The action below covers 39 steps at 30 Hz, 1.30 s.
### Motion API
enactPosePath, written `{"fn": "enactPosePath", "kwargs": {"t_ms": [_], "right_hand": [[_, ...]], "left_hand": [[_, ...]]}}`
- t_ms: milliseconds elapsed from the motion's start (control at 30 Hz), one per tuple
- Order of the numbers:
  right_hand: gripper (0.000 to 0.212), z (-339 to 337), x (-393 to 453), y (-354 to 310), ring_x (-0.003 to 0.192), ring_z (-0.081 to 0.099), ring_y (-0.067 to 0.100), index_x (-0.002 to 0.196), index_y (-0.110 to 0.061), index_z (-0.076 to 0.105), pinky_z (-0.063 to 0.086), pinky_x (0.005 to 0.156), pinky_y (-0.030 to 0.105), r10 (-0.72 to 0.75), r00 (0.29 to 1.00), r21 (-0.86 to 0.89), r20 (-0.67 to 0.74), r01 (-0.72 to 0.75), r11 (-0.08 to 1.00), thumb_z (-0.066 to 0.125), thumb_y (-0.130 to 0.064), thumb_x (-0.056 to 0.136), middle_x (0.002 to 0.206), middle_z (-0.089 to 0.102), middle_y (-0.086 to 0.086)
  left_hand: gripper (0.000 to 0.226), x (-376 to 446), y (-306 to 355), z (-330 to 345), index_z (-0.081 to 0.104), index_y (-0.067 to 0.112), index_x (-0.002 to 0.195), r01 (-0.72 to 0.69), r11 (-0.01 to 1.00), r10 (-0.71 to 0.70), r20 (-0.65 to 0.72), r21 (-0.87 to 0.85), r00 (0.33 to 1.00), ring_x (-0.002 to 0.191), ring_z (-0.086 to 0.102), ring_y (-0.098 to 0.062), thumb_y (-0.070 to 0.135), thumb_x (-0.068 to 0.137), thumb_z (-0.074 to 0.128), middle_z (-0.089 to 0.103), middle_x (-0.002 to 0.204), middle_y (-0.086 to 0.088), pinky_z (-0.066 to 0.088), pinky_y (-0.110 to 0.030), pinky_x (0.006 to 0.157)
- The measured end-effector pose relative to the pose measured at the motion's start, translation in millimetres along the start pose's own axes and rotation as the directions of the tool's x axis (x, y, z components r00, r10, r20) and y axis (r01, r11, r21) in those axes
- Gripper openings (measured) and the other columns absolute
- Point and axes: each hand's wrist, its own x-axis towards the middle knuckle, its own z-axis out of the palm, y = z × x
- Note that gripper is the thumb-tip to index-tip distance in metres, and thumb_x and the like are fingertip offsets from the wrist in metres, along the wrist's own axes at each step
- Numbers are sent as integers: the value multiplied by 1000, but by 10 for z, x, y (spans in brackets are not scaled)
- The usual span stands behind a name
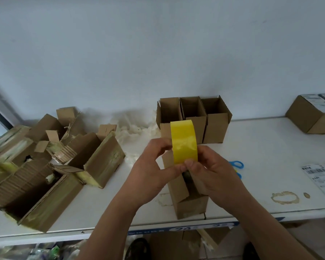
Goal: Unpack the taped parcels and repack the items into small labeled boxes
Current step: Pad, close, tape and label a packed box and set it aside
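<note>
Gripping a yellow roll of packing tape (184,141) between them, the left hand (154,169) and right hand (212,171) pinch its lower edge directly above a small brown cardboard box (186,196) whose flaps stand open. The roll stands on edge, its band facing the camera and its hole axis running left to right. Fumbling for the tape's end could wrinkle the strip or let the roll fall into the box.

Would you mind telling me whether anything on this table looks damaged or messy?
Yes: the torn parcels on the left lie ripped open with ragged tape, and a brown ring stain marks the table at right.
</note>
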Motion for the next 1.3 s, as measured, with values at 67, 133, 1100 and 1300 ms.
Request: {"fn": "enactPosePath", "kwargs": {"t_ms": [67,133,1100,1300], "right_hand": [[31,-48,-4,1,104,59,-2,104,-50,50,48,84,14,-4,1000,-6,4,4,1000,46,-59,75,106,62,-25],[32,-75,-11,7,104,58,-5,106,-50,50,47,77,7,-4,1000,-5,14,4,1000,47,-57,75,109,62,-24],[20,-83,97,59,96,54,-9,111,-45,47,43,66,0,24,1000,-162,6,-23,987,54,-42,92,107,57,-22],[40,-107,110,54,99,56,3,129,-32,52,40,70,5,19,1000,-249,-10,-21,968,51,-47,91,115,57,-16]], "left_hand": [[56,34,34,10,40,47,124,-33,999,32,-96,-13,995,124,43,9,51,79,72,46,131,25,38,-8,93],[57,89,67,21,31,54,130,-141,985,155,-154,96,976,131,32,11,48,84,63,34,140,26,33,-4,97],[21,278,8,298,61,13,90,-304,831,463,-277,465,842,103,41,-3,29,93,47,54,106,2,34,-7,86],[28,271,43,311,64,17,104,-273,836,437,-278,475,855,102,37,4,36,95,46,59,111,3,32,-9,81]]}}
